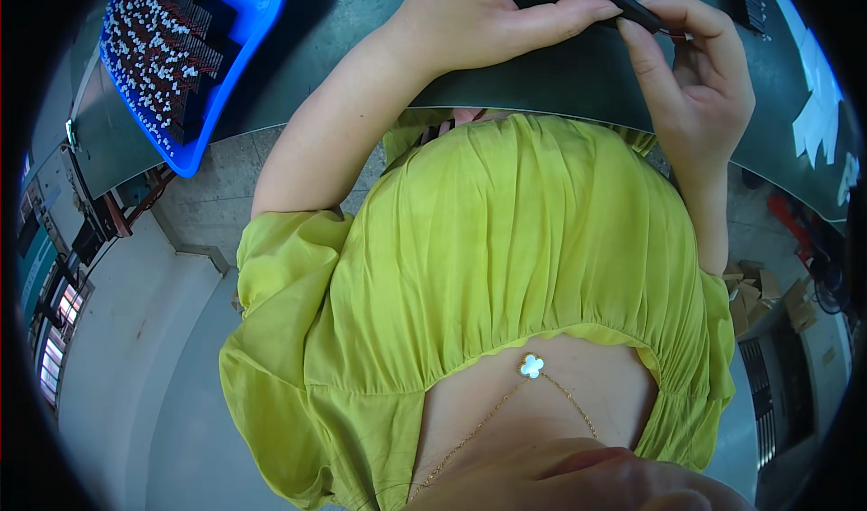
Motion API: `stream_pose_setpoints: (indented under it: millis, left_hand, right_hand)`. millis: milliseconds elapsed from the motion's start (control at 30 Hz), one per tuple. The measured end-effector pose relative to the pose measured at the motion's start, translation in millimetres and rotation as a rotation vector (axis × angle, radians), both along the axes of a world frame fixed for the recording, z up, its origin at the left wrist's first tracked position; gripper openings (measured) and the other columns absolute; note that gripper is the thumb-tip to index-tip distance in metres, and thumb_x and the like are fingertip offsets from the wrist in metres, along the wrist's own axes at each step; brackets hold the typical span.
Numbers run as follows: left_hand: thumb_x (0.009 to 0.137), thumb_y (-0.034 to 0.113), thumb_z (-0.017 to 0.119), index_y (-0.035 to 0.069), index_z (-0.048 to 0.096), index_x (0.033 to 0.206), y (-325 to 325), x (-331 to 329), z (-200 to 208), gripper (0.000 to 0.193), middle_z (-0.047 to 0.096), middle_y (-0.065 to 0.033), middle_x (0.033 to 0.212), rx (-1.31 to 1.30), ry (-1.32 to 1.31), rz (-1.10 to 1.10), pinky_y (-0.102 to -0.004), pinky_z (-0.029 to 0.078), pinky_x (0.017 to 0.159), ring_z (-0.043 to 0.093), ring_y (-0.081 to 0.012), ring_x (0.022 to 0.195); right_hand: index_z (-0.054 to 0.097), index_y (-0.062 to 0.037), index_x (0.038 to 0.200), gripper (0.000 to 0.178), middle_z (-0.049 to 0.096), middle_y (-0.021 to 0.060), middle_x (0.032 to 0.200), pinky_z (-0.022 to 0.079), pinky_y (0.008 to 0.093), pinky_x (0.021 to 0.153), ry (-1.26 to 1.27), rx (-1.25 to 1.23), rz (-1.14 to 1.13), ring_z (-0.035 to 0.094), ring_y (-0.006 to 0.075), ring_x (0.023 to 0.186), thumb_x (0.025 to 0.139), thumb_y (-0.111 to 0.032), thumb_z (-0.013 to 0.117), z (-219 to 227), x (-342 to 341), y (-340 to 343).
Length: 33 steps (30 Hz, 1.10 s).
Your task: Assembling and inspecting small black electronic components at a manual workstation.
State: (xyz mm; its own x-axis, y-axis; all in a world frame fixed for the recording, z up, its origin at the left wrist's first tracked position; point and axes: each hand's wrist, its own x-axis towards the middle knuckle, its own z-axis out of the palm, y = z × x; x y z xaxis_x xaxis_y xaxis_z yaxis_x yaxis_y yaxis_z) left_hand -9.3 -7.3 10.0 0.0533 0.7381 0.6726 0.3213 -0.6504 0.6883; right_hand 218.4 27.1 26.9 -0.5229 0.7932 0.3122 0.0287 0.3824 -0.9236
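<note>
A slim black piece [643, 14] with a short wire lead [675, 34] at its right end is held between my two hands near the top edge. My left hand [506, 25] closes round its left part, thumb along the near side. At its right end my right hand [694, 82] pinches it between thumb and forefinger, the other fingers curled in. The lead, partly red with a small pale tip, pokes out beside the right forefinger. My fingers and the frame's edge hide part of the piece, and its exact kind cannot be told.
At the left, a blue plastic tray [237, 68] holds many black pieces [167, 55] with red-and-black leads and white ends. White paper-like sheets [817, 104] lie on the dark green table [357, 55] at the right. Dark parts [751, 5] sit at the far right. Cardboard boxes [754, 294] stand on the floor.
</note>
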Motion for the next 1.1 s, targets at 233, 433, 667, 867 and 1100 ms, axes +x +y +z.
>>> stream_pose_setpoints:
  millis: [233,433,667,867,1100]
  left_hand:
    - [0.079,0.003,0.082,0.002,0.077,0.110,1,1,-2,0.031,0.077,-0.0105,0.091,0.013,0.010,-0.016,-0.0278,0.056,0.069,0.073,-0.0192,0.076]
    - [0.078,0.003,0.083,0.002,0.077,0.111,1,2,-7,0.033,0.077,-0.0097,0.092,0.037,-0.057,-0.053,-0.0266,0.056,0.068,0.072,-0.0190,0.074]
    - [0.074,0.015,0.090,0.005,0.076,0.112,3,-1,-9,0.042,0.076,-0.0095,0.096,0.020,-0.013,0.031,-0.0280,0.056,0.071,0.072,-0.0188,0.079]
    - [0.068,0.028,0.096,0.007,0.075,0.113,-3,-4,-2,0.054,0.076,-0.0084,0.101,-0.131,0.112,0.103,-0.0301,0.056,0.076,0.071,-0.0205,0.082]
    - [0.070,0.029,0.093,0.007,0.074,0.112,-1,-4,-10,0.051,0.075,-0.0100,0.102,-0.113,0.232,0.118,-0.0362,0.055,0.085,0.070,-0.0287,0.094]
  right_hand:
    - [0.062,0.0059,0.121,0.028,0.068,0.0072,0.107,0.053,0.0225,0.087,-0.076,-0.239,0.020,0.066,0.0107,0.096,0.094,0.007,0.069,18,2,-1]
    - [0.063,0.0044,0.121,0.028,0.067,0.0050,0.103,0.054,0.0210,0.085,-0.070,-0.420,0.039,0.066,0.0097,0.093,0.095,0.004,0.070,21,6,3]
    - [0.068,0.0006,0.115,0.025,0.070,0.0051,0.104,0.055,0.0224,0.079,-0.066,-0.003,-0.056,0.069,0.0118,0.091,0.091,-0.002,0.077,11,-3,2]
    - [0.066,-0.0011,0.102,0.028,0.069,0.0192,0.101,0.055,0.0348,0.077,-0.242,0.772,-0.083,0.068,0.0308,0.090,0.078,0.013,0.070,31,-16,8]
    - [0.067,0.0007,0.095,0.022,0.070,0.0199,0.104,0.055,0.0361,0.080,-0.295,0.789,-0.092,0.069,0.0324,0.092,0.078,0.015,0.068,0,-3,24]
